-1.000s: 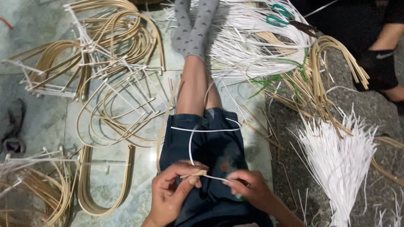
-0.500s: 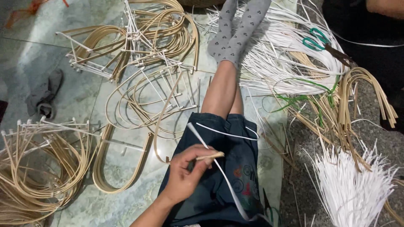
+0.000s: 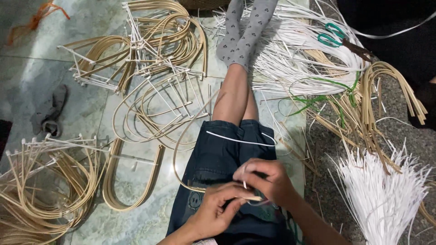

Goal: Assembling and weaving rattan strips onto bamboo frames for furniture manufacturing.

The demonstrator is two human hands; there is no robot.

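Hands are being held close together over the lap, just above the dark denim shorts [image 3: 218, 159]. A thin tan cane strip bent into a curve [image 3: 178, 149] is being pinched by the left hand [image 3: 213, 213], fingers closed on its end. A narrow white plastic strand [image 3: 244, 183] is being gripped between the fingertips of the right hand [image 3: 268, 181], fingers curled tight, touching the cane where both hands are meeting. Another white strand [image 3: 238, 140] is lying across the shorts just beyond the hands. Bent cane hoops bound with white ties [image 3: 154, 113] are being kept on the floor to the left of the hands, and a bundle of white strands [image 3: 381, 199] to the right. Green-handled scissors [image 3: 331, 36] are resting far ahead, to the right of the grey-socked feet [image 3: 243, 31].
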